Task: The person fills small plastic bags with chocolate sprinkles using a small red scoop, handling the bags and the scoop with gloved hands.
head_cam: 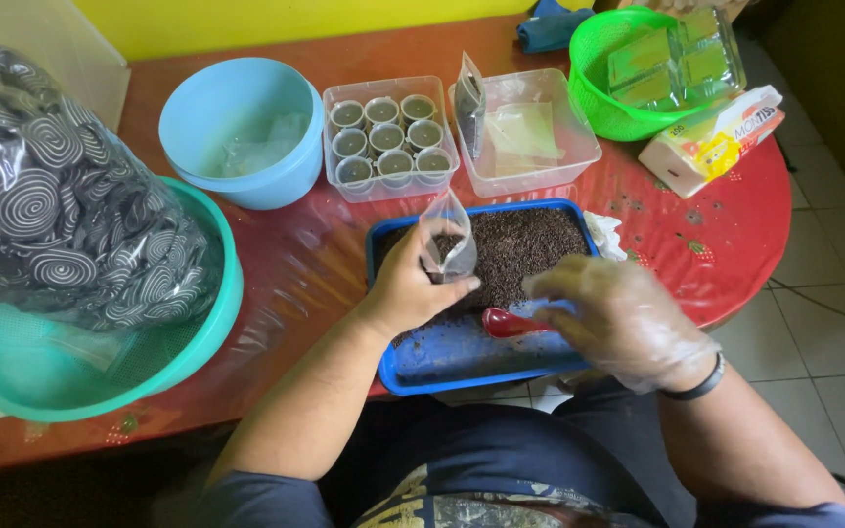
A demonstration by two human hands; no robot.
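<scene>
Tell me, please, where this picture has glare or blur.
Head view: glare on the glossy red table near the tissue pack; the gloved right hand with the red spoon is motion-blurred; the left hand holding the small clear bag looks sharper.

Right hand (628, 323), in a clear glove, is motion-blurred; it covers the handle of the red spoon (509, 324), so the grip cannot be made out. Left hand (411, 284) hides the lower part of the small clear bag (450, 246); bag contents too small to tell. At 9 o'clock, the patterned bag (61, 196) is cut by the left edge and masks much of the teal basin (198, 342); at 1 o'clock, the green basket (599, 88) is clipped by the top edge
</scene>
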